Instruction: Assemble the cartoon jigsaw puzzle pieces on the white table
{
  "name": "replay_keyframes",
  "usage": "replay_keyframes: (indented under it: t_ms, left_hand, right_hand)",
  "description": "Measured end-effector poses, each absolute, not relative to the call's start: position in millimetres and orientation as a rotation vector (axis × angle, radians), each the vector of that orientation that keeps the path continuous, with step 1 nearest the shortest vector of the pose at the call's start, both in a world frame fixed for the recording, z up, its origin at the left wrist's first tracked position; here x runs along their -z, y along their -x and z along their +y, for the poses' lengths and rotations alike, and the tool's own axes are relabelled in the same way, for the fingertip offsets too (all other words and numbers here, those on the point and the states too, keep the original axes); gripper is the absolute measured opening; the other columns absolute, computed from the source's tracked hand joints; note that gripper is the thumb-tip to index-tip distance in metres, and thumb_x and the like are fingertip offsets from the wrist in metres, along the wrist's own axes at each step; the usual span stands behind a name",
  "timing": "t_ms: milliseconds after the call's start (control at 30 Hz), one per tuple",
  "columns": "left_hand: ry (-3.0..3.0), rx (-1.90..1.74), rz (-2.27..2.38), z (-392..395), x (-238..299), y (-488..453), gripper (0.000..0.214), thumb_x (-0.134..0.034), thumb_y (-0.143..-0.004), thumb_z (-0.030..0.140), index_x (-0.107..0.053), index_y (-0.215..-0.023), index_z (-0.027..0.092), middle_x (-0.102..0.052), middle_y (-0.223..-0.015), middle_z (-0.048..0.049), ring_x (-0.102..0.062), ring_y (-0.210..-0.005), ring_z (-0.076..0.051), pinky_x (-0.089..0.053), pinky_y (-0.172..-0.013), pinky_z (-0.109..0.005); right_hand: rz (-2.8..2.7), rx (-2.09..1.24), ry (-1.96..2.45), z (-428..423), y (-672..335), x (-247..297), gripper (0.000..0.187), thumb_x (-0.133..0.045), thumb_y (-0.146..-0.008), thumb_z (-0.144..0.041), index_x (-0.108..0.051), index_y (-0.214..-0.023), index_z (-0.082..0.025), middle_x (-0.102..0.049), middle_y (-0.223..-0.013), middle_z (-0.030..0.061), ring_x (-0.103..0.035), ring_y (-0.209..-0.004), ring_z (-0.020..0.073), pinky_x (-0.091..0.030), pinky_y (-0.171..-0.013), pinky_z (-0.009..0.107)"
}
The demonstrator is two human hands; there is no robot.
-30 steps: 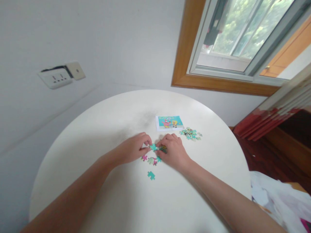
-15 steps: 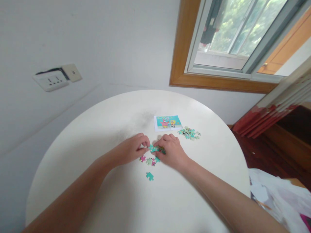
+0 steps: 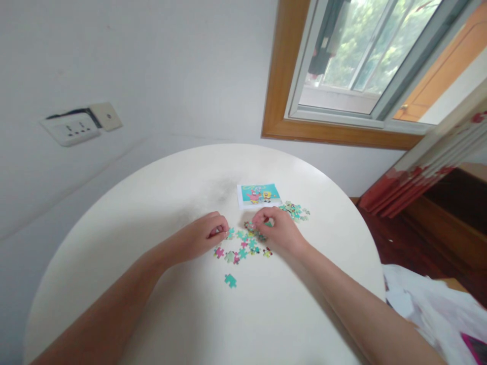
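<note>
The left hand [image 3: 203, 237] rests knuckles up on the round white surface [image 3: 152, 213]. Its fingers [image 3: 219, 226] are curled together with the thumb tucked beneath, and whether they enclose anything cannot be told. The right hand [image 3: 280, 232] lies a little to the right and slightly farther away. Its fingers [image 3: 262, 215] are bent inward and pinched on a teal piece [image 3: 269, 223], which is held just above the surface at the far right edge of the scatter.

Between the two hands lie the loose pieces [image 3: 243, 244], teal, pink and pale green. They are spread flat in a small patch, some touching each other and some apart. The left fingertips sit just beside the leftmost of them, and the right hand's thumb side borders the rightmost. A single piece [image 3: 230, 280], also teal, lies alone nearer the person, apart from the patch.

Beyond the right hand a card [image 3: 259, 195] with a cartoon picture on a teal ground lies flat. Just to its right is a pile [image 3: 294, 210] of more pieces, near the right hand's knuckles.

On the wall at the far left is a white socket [image 3: 70, 129]. A wood-framed window [image 3: 342, 66] fills the far right, with a red-and-cream curtain [image 3: 426, 167] hanging below it at the right.
</note>
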State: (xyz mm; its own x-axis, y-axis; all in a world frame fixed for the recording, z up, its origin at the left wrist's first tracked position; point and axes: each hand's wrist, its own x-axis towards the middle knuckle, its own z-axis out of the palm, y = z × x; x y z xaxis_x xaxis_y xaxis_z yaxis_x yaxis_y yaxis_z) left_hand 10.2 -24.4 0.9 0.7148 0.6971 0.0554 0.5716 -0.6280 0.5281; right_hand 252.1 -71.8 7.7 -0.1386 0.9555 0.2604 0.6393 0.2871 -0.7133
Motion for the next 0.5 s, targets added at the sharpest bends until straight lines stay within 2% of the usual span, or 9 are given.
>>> replay_keyframes:
  t_ms: [100,200,367,500]
  left_hand:
    - [-2.433,-0.348,0.966,-25,-1,-10,0.016,-0.044,-0.088,0.029,-0.055,-0.083,0.018,-0.052,-0.08,-0.0006,-0.049,-0.068,-0.014,-0.038,-0.065,-0.025]
    - [-2.431,-0.346,0.966,-25,-1,-10,0.017,-0.044,-0.088,0.03,-0.055,-0.082,0.018,-0.051,-0.08,-0.0008,-0.049,-0.068,-0.014,-0.038,-0.065,-0.025]
    - [-2.436,-0.368,0.968,-24,1,-10,0.019,-0.044,-0.088,0.032,-0.055,-0.082,0.018,-0.052,-0.08,-0.0012,-0.049,-0.068,-0.014,-0.038,-0.065,-0.025]
    - [-2.425,-0.366,0.981,-24,0,-10,0.019,-0.045,-0.088,0.032,-0.056,-0.083,0.018,-0.052,-0.08,-0.0011,-0.049,-0.068,-0.014,-0.039,-0.065,-0.025]
  right_hand:
    - [-1.718,-0.457,1.567,-60,-291,-8,0.014,-0.058,-0.08,-0.026,-0.07,-0.085,-0.021,-0.07,-0.076,0.0013,-0.06,-0.071,0.0155,-0.043,-0.07,0.027]
    - [-1.622,-0.229,1.788,-48,-330,-3,0.016,-0.061,-0.078,-0.033,-0.072,-0.081,-0.023,-0.071,-0.076,0.0022,-0.061,-0.074,0.0178,-0.042,-0.072,0.029]
    - [-1.614,-0.084,2.004,-39,-359,7,0.018,-0.061,-0.079,-0.035,-0.075,-0.08,-0.025,-0.072,-0.079,0.0034,-0.06,-0.075,0.0196,-0.039,-0.066,0.029]
    - [-1.69,0.027,1.998,-39,-359,6,0.021,-0.058,-0.082,-0.034,-0.076,-0.082,-0.023,-0.071,-0.089,0.0067,-0.059,-0.077,0.0199,-0.038,-0.067,0.03]
